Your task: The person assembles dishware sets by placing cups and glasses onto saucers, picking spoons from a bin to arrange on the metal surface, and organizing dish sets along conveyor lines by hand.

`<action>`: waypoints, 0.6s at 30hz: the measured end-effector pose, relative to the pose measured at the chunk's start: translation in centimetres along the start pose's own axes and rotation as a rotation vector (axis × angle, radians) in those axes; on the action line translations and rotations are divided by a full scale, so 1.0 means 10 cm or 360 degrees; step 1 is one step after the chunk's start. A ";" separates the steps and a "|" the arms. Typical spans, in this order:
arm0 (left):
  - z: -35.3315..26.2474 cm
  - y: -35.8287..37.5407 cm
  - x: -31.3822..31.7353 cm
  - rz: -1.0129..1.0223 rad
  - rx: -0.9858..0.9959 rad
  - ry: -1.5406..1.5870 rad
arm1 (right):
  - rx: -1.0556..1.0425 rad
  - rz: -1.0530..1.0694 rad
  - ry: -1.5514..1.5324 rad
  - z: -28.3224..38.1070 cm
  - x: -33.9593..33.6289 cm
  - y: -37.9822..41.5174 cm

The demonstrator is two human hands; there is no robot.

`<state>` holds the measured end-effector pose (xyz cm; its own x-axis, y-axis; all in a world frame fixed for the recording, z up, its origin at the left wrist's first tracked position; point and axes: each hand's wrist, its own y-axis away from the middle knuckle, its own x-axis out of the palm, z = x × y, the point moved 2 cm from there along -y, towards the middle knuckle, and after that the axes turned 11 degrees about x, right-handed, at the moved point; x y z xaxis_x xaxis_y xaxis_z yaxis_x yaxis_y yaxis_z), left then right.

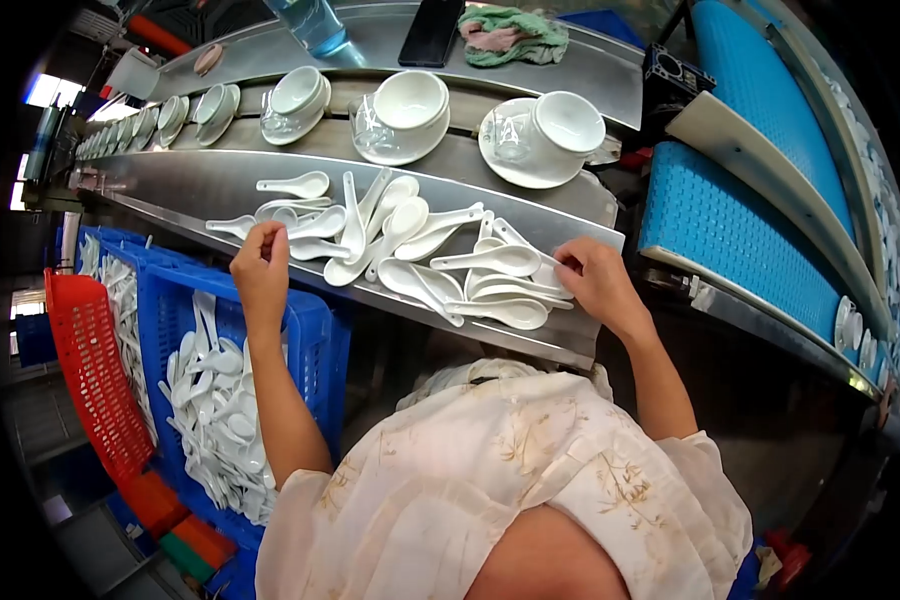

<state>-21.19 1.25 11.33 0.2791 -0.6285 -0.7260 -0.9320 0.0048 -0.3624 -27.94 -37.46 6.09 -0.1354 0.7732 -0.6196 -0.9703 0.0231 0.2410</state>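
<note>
A loose heap of white soup spoons [405, 220] lies on the steel ledge in front of me. My left hand [260, 260] is at the heap's left end, its fingers curled together beside a spoon [232, 227]; whatever they hold, if anything, is hidden. At the right end, my right hand [602, 285] has its thumb and fingers closed at the edge of a spoon [547, 273]. Other spoons [510, 312] lie crosswise close to it, bowls facing up.
Behind the ledge, a line carries place settings, each a saucer [530, 172] with a bowl [570, 122] and a glass [512, 135]. Farther back are a phone [432, 32] and a cloth [515, 38]. A blue crate [315, 345] of spoons stands left, a blue conveyor [735, 235] right.
</note>
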 end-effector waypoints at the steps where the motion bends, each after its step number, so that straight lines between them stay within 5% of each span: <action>1: 0.01 0.00 0.00 0.0019 0.0012 0.0017 | 0.0065 -0.0064 -0.0057 -0.02 -0.02 -0.01; 4: 0.02 0.00 0.01 0.0058 0.0038 0.0051 | 0.0047 -0.0361 -0.0059 -0.05 -0.24 -0.10; 7: 0.03 -0.01 0.03 0.0076 0.0051 0.0078 | 0.0210 -0.0206 0.0110 0.03 -0.36 -0.33; 10: 0.02 -0.01 0.00 0.0138 -0.0002 0.0057 | 0.0517 -0.0092 -0.0293 0.05 -0.27 -0.61; 13: 0.01 0.01 0.00 0.0143 0.0018 0.0030 | 0.0277 -0.0296 -0.1030 0.09 -0.10 -0.74; 16: -0.04 0.01 -0.01 0.0131 0.0052 0.0030 | -0.0048 -0.0389 -0.0215 0.25 -0.15 -0.43; 18: -0.03 0.01 0.00 0.0148 0.0054 0.0026 | -0.0160 0.0022 -0.0078 0.40 -0.06 -0.23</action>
<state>-21.38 1.05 11.44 0.1878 -0.6367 -0.7479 -0.9452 0.0899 -0.3139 -24.81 -35.46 8.86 -0.1417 0.8029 -0.5790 -0.9839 -0.0497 0.1718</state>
